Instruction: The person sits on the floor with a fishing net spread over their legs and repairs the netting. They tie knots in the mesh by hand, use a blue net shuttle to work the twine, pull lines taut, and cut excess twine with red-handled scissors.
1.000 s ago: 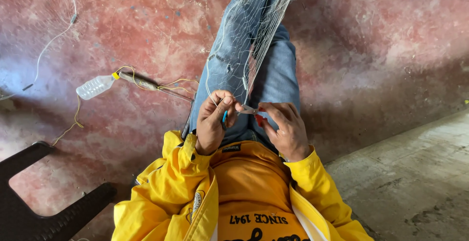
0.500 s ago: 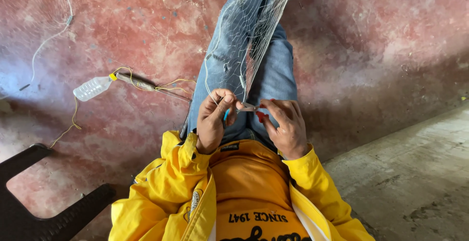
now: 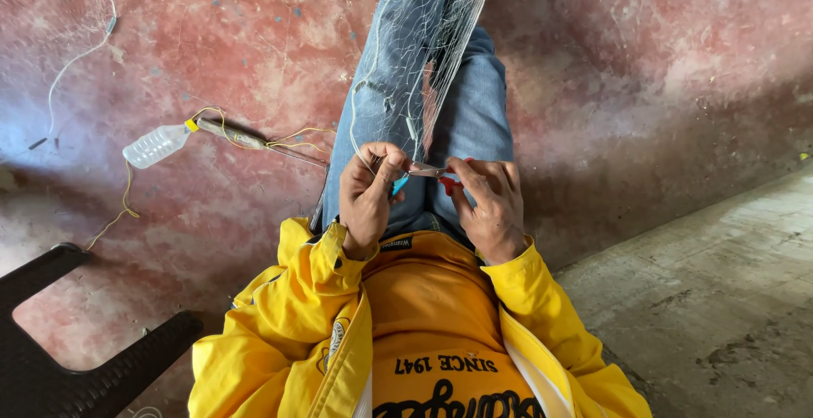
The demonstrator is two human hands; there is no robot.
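A fine pale fishing net (image 3: 440, 37) drapes over my jeans-clad legs and runs off the top of the view. My left hand (image 3: 368, 198) pinches a strand of the net, with a small blue object (image 3: 399, 185) showing just under its fingers. My right hand (image 3: 489, 206) grips small red-handled scissors (image 3: 439, 172), their metal blades pointing left toward the pinched strand. Both hands sit close together above my lap, over my yellow jacket and orange shirt.
A clear plastic bottle (image 3: 157, 144) with a yellow cap lies on the red floor at left, beside a stick (image 3: 246, 141) wound with yellow cord. A thin white line (image 3: 76, 58) trails at upper left. A dark plastic chair (image 3: 76, 367) stands at lower left. Grey concrete (image 3: 711, 299) lies at right.
The hands have stayed at the same spot on the net; only slight finger movement shows, and the view has shifted a little.
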